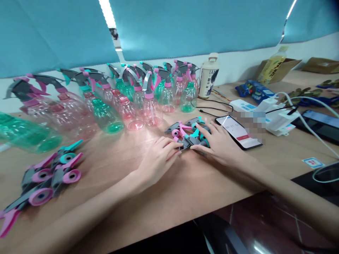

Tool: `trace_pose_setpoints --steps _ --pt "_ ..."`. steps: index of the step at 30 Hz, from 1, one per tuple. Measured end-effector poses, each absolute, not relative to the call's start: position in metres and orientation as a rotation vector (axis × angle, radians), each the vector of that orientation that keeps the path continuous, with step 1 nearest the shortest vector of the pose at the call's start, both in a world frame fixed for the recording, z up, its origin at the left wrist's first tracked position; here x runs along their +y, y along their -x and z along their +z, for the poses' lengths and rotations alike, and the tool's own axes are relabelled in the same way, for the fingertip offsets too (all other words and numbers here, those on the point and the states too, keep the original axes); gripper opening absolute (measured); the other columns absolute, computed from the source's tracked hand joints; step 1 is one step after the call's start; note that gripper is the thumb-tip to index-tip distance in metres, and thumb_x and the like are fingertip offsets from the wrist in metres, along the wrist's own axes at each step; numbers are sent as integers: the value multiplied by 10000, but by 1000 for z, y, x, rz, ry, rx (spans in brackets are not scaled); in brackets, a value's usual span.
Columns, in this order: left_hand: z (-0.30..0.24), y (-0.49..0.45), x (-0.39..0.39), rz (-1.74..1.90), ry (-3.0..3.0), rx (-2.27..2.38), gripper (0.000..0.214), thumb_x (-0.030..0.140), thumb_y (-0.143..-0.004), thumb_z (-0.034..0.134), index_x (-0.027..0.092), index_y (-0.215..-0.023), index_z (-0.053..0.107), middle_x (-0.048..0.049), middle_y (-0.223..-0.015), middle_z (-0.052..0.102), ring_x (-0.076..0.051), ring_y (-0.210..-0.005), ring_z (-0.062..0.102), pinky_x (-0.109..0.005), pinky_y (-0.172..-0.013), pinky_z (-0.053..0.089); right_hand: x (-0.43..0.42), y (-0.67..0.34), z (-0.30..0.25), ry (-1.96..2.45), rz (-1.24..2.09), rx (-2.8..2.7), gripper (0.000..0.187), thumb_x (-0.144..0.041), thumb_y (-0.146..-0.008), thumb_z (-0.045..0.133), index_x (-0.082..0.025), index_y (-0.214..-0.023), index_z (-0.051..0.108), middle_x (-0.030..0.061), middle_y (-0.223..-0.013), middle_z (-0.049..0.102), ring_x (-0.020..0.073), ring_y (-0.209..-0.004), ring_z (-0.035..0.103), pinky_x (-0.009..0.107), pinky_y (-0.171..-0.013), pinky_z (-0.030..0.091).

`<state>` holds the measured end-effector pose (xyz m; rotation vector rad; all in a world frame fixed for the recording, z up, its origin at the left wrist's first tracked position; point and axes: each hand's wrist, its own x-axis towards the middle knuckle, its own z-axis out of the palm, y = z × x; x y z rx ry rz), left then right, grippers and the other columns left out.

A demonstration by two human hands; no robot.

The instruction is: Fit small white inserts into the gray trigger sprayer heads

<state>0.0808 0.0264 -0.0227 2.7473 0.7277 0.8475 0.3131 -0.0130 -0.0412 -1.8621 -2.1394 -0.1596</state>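
A small pile of grey spray-trigger heads with pink and teal parts lies at the middle of the wooden table. My left hand rests palm down at the pile's left edge, fingers stretched and touching a grey head. From the right, my right hand lies over the pile, its fingers spread across the heads. Neither hand has lifted anything.
Rows of pink and green plastic spray bottles stand behind the pile. More trigger heads lie at the left. A phone, a white power strip with cables, a white flask and cardboard boxes sit at the right.
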Motion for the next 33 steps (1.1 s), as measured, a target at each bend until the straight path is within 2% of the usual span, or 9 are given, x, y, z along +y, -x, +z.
trace_pose_setpoints --steps 4,10,12,18,24,27,31,33 --pt "-23 -71 21 893 -2729 730 160 202 -922 505 178 -1036 615 -47 -989 637 -168 -909 580 -325 -827 478 -2 -295 -47 1903 -106 -2208 765 -707 -856 251 -247 -1467 247 174 -1476 333 387 -1351 288 607 -1040 247" --pt "-28 -53 17 923 -2707 762 157 183 -914 522 185 -1049 602 -40 -1025 626 -155 -942 581 -292 -836 485 2 -293 -44 1924 -46 -2207 790 -719 -841 286 -245 -1472 235 165 -1512 263 388 -1381 219 594 -1064 218" --pt "-29 -48 15 914 -2683 767 166 174 -913 525 191 -1062 594 -34 -1024 621 -145 -942 580 -280 -838 486 2 -295 -41 1853 15 -2293 743 -685 -869 273 -256 -1473 224 144 -1516 269 369 -1393 201 605 -1064 212" --pt "-23 -28 2 951 -2651 849 147 164 -903 532 187 -1034 597 -30 -956 630 -146 -888 595 -283 -802 501 6 -286 -32 1625 -13 -2424 507 -504 -957 261 -253 -1360 441 112 -1472 364 314 -1383 259 589 -1079 199" --pt "-16 11 -12 961 -2627 985 163 161 -903 515 192 -1034 609 -40 -956 619 -150 -876 609 -281 -784 514 11 -251 -40 1745 -87 -2365 610 -556 -923 320 -160 -1376 426 194 -1476 317 381 -1350 294 537 -1030 325" --pt "-15 33 -21 959 -2613 1074 177 159 -905 504 196 -1037 616 -39 -960 622 -152 -882 615 -278 -777 518 12 -235 -40 1710 -140 -2357 648 -582 -913 313 -137 -1369 435 219 -1472 310 388 -1357 275 543 -1047 301" --pt "-11 60 -32 1003 -2590 1142 180 142 -897 504 188 -1025 621 -36 -942 631 -146 -859 622 -267 -763 522 16 -220 -43 1671 -202 -2365 725 -635 -884 319 -146 -1418 367 222 -1461 327 396 -1347 294 556 -1052 293" --pt "-9 73 -39 1030 -2571 1178 174 133 -893 506 189 -1007 624 -33 -931 637 -141 -851 624 -260 -757 521 20 -219 -48 1623 -214 -2419 727 -644 -882 308 -141 -1398 403 215 -1450 351 381 -1353 292 540 -1062 295"
